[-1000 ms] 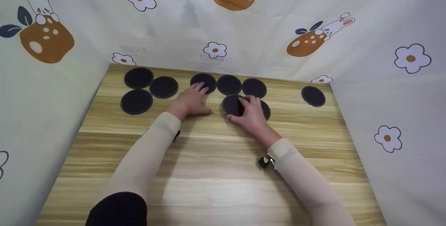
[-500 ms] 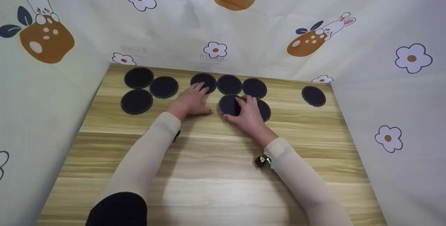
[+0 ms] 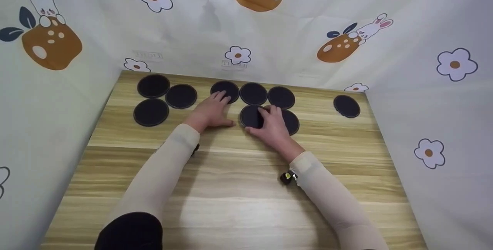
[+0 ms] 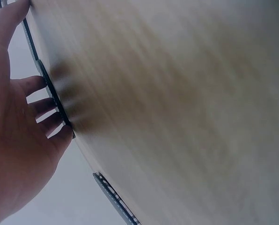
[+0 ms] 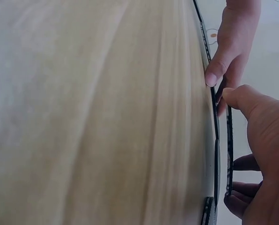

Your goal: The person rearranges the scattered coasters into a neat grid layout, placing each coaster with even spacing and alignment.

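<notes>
My right hand (image 3: 274, 130) grips a round black coaster (image 3: 250, 117) by its edges, thumb at the near side and fingers across the far side. In the right wrist view this coaster (image 5: 230, 145) shows edge-on, with a gap between it and the table. My left hand (image 3: 210, 113) rests its fingertips on another black coaster (image 3: 220, 87), thumb spread towards the right. That coaster (image 4: 55, 96) lies flat under the fingers in the left wrist view. Two coasters sit in line to its right, the middle coaster (image 3: 253, 93) and the right coaster (image 3: 281, 97). My right hand partly hides a further coaster (image 3: 292, 122).
Three black coasters lie close together at the far left, among them the nearest coaster (image 3: 151, 112). A single coaster (image 3: 346, 106) lies at the far right. The wood-grain table (image 3: 231, 188) is bordered at the back and sides by a printed cloth (image 3: 185, 30).
My right hand has moved a little to the left with its coaster, uncovering more of the coaster on its right. The left hand stays where it was.
</notes>
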Demonstrator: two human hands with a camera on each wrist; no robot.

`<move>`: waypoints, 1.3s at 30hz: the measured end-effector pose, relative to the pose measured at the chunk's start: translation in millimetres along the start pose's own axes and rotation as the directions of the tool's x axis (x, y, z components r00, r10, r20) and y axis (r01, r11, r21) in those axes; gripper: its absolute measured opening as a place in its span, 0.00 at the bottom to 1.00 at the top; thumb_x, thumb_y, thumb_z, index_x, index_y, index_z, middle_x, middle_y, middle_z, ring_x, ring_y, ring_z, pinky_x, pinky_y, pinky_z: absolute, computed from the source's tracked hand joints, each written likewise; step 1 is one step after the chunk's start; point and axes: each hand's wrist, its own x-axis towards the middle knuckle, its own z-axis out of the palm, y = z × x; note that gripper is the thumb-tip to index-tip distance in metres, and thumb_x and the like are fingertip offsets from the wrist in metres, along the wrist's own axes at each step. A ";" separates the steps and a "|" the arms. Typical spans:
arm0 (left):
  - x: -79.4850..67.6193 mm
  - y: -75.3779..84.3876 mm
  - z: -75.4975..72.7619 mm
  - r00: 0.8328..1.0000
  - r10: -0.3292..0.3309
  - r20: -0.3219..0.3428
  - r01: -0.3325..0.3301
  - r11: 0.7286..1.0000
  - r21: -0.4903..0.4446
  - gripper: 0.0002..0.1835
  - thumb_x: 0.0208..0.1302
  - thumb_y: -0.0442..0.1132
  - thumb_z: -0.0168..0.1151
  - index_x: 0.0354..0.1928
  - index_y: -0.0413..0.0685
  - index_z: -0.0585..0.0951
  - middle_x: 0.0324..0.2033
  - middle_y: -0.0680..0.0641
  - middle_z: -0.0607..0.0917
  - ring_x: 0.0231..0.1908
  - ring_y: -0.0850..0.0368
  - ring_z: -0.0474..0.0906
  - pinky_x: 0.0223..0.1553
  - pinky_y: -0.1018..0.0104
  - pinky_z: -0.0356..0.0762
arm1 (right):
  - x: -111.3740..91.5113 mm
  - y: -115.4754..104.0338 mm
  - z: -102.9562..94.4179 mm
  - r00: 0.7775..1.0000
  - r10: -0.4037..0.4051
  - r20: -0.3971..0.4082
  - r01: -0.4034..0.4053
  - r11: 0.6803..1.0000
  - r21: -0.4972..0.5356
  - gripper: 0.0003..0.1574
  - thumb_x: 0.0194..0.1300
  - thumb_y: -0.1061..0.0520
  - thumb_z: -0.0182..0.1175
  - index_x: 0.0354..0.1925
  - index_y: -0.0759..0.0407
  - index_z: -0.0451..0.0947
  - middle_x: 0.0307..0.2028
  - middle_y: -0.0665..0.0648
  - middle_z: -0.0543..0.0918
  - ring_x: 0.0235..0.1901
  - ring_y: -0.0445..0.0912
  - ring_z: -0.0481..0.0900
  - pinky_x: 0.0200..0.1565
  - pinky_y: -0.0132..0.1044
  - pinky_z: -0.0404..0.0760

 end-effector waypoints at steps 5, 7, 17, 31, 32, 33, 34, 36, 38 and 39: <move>1.2 -1.1 1.3 1.000 0.013 -0.006 -0.013 1.000 0.003 0.59 0.67 0.69 0.72 0.86 0.38 0.61 0.86 0.32 0.55 0.85 0.32 0.50 0.84 0.43 0.55 | -0.2 0.8 3.9 1.000 -0.001 0.006 0.001 1.000 -0.005 0.59 0.61 0.29 0.80 0.75 0.65 0.77 0.69 0.66 0.74 0.70 0.60 0.68 0.72 0.52 0.74; 1.8 -1.6 1.6 1.000 0.018 -0.008 -0.018 1.000 0.004 0.59 0.67 0.69 0.72 0.86 0.37 0.61 0.86 0.32 0.55 0.85 0.32 0.51 0.84 0.43 0.55 | 0.1 1.3 5.4 1.000 -0.003 0.008 0.003 1.000 -0.006 0.59 0.61 0.30 0.80 0.75 0.64 0.77 0.68 0.66 0.74 0.70 0.60 0.69 0.71 0.51 0.74; 2.3 -2.8 2.9 1.000 0.020 -0.013 -0.020 1.000 0.003 0.59 0.67 0.69 0.72 0.86 0.37 0.61 0.86 0.32 0.55 0.85 0.31 0.51 0.84 0.43 0.54 | 4.5 1.8 9.0 0.999 0.018 0.026 -0.018 1.000 -0.015 0.59 0.61 0.30 0.80 0.75 0.64 0.77 0.67 0.66 0.74 0.70 0.60 0.69 0.72 0.51 0.74; 3.9 -2.8 4.2 0.999 0.020 -0.026 -0.020 1.000 0.006 0.59 0.67 0.69 0.72 0.86 0.38 0.62 0.86 0.32 0.55 0.85 0.31 0.51 0.84 0.43 0.55 | 4.9 -0.3 9.9 0.997 0.051 0.055 -0.050 0.999 -0.012 0.58 0.64 0.31 0.79 0.77 0.65 0.75 0.70 0.67 0.73 0.72 0.60 0.67 0.74 0.51 0.72; 3.8 -2.4 4.1 0.999 0.019 -0.025 -0.019 1.000 0.006 0.59 0.67 0.69 0.72 0.86 0.38 0.62 0.86 0.32 0.56 0.85 0.31 0.51 0.84 0.43 0.55 | 4.7 -0.6 9.7 0.997 0.052 0.057 -0.051 0.999 -0.012 0.58 0.64 0.31 0.79 0.77 0.65 0.75 0.70 0.67 0.73 0.72 0.60 0.67 0.74 0.51 0.72; 3.6 -2.2 3.9 1.000 0.016 -0.024 -0.016 1.000 0.007 0.59 0.67 0.69 0.72 0.86 0.38 0.62 0.86 0.32 0.55 0.85 0.32 0.51 0.84 0.43 0.56 | 4.5 -1.0 9.4 0.997 0.051 0.058 -0.051 0.999 -0.011 0.58 0.64 0.31 0.79 0.77 0.65 0.75 0.70 0.68 0.73 0.72 0.61 0.67 0.74 0.52 0.72; 3.4 -2.1 3.7 1.000 0.013 -0.022 -0.013 1.000 0.008 0.59 0.67 0.69 0.72 0.86 0.38 0.62 0.86 0.32 0.55 0.85 0.32 0.51 0.83 0.43 0.56 | 4.3 -1.3 9.2 0.997 0.051 0.059 -0.050 0.999 -0.010 0.59 0.65 0.31 0.79 0.77 0.66 0.74 0.71 0.68 0.72 0.73 0.61 0.67 0.74 0.52 0.72; 3.0 -1.7 3.5 1.000 0.006 -0.017 -0.006 1.000 0.013 0.59 0.67 0.70 0.71 0.86 0.39 0.61 0.86 0.33 0.55 0.85 0.33 0.51 0.83 0.44 0.56 | 4.0 -1.9 8.8 0.997 0.047 0.059 -0.047 0.999 -0.008 0.59 0.65 0.32 0.79 0.78 0.66 0.74 0.71 0.69 0.72 0.73 0.62 0.67 0.74 0.53 0.72; 2.7 -1.5 3.3 1.000 0.000 -0.011 0.000 1.000 0.017 0.59 0.68 0.70 0.71 0.86 0.39 0.61 0.87 0.33 0.55 0.85 0.33 0.50 0.83 0.44 0.57 | 3.7 -2.2 8.7 0.998 0.042 0.057 -0.041 0.999 -0.006 0.59 0.65 0.32 0.79 0.78 0.67 0.73 0.72 0.70 0.72 0.73 0.62 0.67 0.74 0.53 0.72; 2.6 -1.5 3.3 1.000 -0.001 -0.010 0.002 1.000 0.016 0.59 0.68 0.70 0.71 0.87 0.39 0.61 0.87 0.33 0.54 0.85 0.33 0.50 0.83 0.44 0.56 | 3.6 -2.2 8.8 0.998 0.041 0.055 -0.040 0.999 -0.005 0.59 0.65 0.32 0.79 0.78 0.67 0.73 0.72 0.70 0.72 0.73 0.62 0.67 0.74 0.53 0.72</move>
